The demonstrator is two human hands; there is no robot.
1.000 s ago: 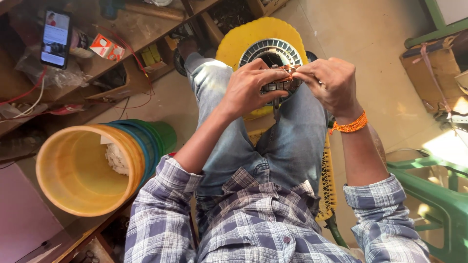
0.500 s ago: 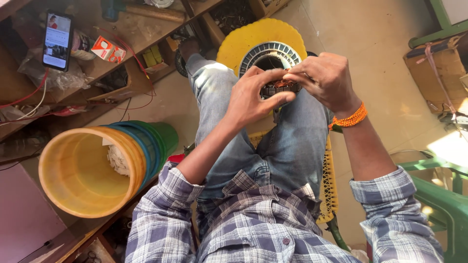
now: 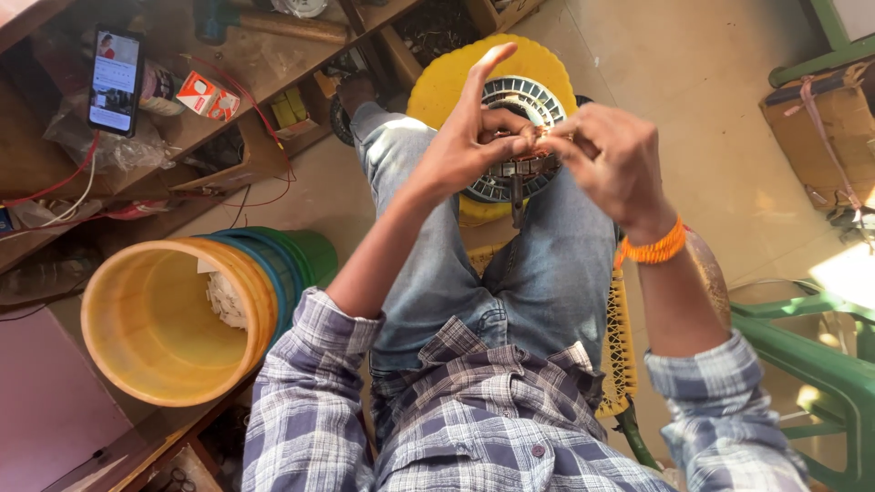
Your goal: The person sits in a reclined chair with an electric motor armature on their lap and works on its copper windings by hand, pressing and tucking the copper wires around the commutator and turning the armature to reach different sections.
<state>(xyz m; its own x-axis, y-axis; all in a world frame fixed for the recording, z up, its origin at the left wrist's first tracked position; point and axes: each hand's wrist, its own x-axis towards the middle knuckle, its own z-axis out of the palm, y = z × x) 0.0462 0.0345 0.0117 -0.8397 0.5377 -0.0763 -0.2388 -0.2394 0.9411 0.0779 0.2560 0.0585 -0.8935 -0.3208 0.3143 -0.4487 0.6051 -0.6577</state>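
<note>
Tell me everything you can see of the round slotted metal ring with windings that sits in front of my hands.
The round slotted metal ring looks like a motor stator: a grey steel rim with evenly spaced radial slots, and copper-coloured windings at its inner edge. It lies roughly flat above the knees, on a round yellow plastic disc. Both hands cover its middle: the left hand with forefinger raised, the right hand pinching beside it, seemingly at a thin wire. Its centre and near edge are hidden.
</note>
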